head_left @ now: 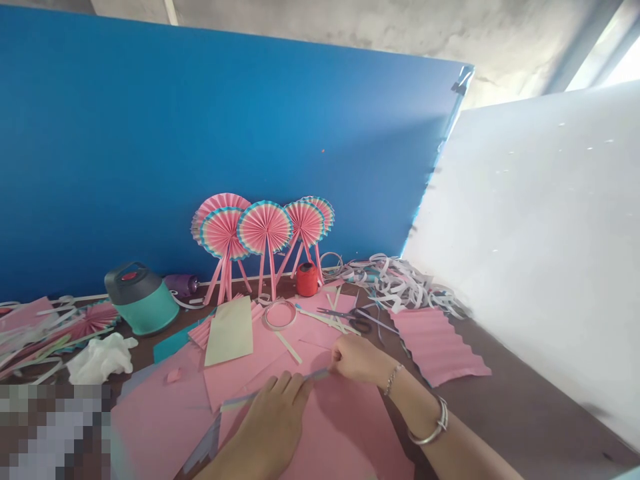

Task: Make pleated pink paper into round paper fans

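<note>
One pale strip (320, 375) runs slantwise, near-left to far-right.

8 o'clock: patch (55, 433) pixelated | 7 o'clock: left forearm (235, 455) cut off | 6 o'clock: strip (320, 375) end hidden by right hand (357, 359)

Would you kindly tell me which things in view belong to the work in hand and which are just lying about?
Likely the job: pale strip between left hand and right hand; pink sheet beneath; scissors; pleated fans.

Likely just lying about: teal container; crumpled white wad; heap of paper strips.
</note>
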A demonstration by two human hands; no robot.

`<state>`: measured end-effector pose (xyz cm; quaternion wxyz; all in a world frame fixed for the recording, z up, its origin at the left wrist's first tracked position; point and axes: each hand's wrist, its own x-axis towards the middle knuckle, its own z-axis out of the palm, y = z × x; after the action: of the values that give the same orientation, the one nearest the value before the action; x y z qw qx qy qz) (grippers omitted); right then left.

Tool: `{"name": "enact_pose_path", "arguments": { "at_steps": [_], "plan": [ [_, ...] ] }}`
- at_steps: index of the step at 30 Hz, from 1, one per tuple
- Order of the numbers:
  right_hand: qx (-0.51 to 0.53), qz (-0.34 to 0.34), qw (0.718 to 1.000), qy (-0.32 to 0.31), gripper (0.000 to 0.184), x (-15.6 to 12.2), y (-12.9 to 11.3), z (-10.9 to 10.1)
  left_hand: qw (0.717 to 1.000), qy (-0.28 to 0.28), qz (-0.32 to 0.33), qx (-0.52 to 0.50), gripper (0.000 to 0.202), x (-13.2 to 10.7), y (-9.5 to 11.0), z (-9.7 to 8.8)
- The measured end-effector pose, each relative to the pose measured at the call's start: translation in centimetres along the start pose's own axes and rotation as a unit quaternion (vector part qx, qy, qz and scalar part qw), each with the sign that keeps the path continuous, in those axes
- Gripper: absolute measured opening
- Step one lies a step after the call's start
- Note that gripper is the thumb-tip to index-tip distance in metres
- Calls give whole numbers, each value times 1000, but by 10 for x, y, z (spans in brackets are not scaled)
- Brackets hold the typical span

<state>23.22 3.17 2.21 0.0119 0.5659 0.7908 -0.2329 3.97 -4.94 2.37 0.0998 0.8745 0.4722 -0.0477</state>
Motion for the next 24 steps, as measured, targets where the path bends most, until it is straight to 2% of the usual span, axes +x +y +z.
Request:
{"name": "enact_pose_path", "arguments": {
  "at_steps": [9,16,20,24],
  "plan": [
    [-4,11,1000,7,16,0,6,-3,1000,8,4,28,58,3,-3,11],
    [55,-1,998,-19,43,-4,5,-10,1000,22,-3,12,60,0,-4,16],
    [88,10,996,-2,32,-3,4,-3,999,34,-18,25,60,-4,-6,21],
    [126,3,992,0,8,0,8,2,995,99,-25,13,53,-7,-14,39]
  ]
}}
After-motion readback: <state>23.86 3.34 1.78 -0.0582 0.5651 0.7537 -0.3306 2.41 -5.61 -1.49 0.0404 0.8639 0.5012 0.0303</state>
